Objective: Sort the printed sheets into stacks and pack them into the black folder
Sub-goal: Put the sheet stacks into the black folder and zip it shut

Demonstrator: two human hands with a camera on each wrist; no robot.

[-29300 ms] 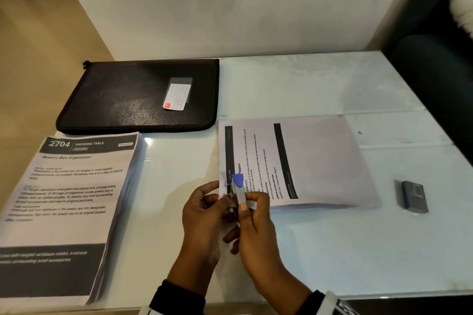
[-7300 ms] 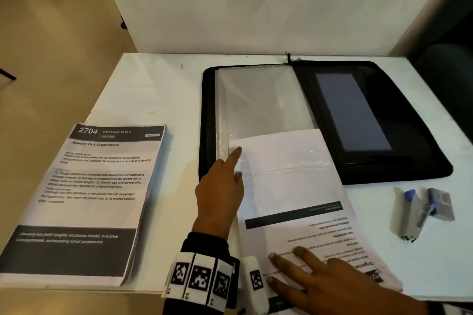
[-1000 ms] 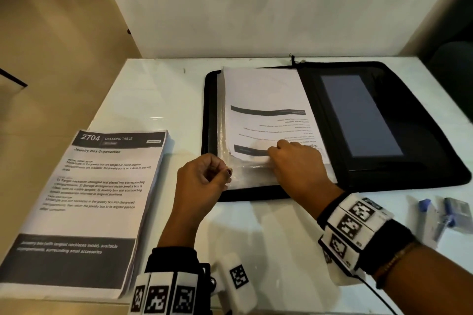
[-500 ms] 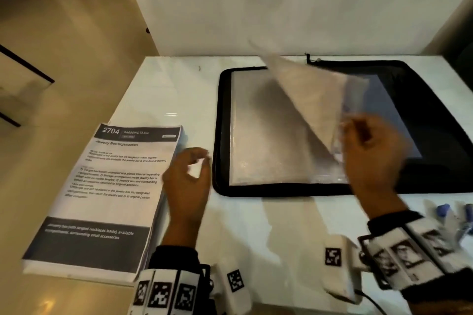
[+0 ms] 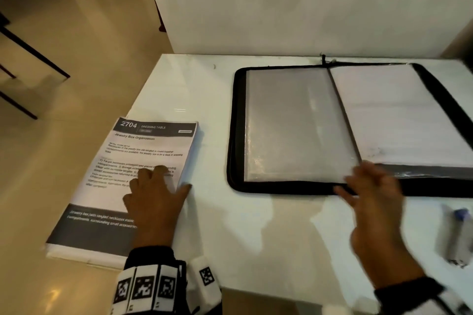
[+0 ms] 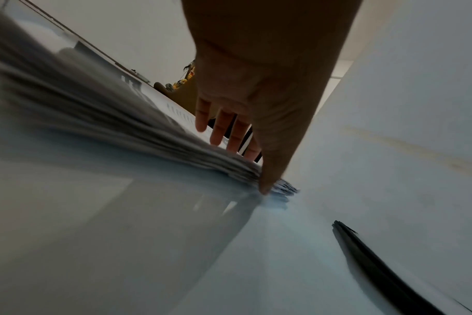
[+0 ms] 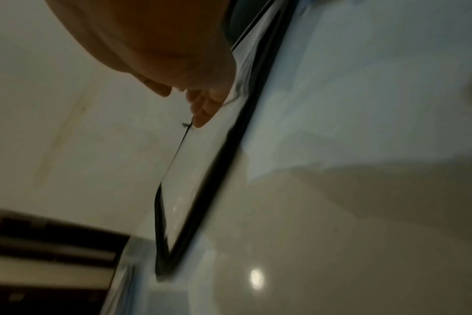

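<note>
The left hand's fingers (image 5: 153, 174) are laid flat on the paper stack (image 5: 115, 186). The black folder (image 5: 235, 123) is seen open to its right, nearer the loosely spread right hand (image 5: 371, 202).

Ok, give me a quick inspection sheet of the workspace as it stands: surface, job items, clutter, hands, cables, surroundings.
Surface: white glossy table, with reflections.
Job's things: black folder lies open flat; its left sleeve looks empty, the right side shows a white sheet in a sleeve. Thick printed stack, headed "2704 Dressing Table", lies left of the folder, apart from it.
Clutter: small grey and blue object at the right edge, blurred.
Hands: left hand rests on the stack, thumb at its right edge; right hand is open at the folder's near edge, holding nothing.
Cables: nothing seen.
Surroundings: white wall behind, tiled floor and dark furniture legs to the left.
</note>
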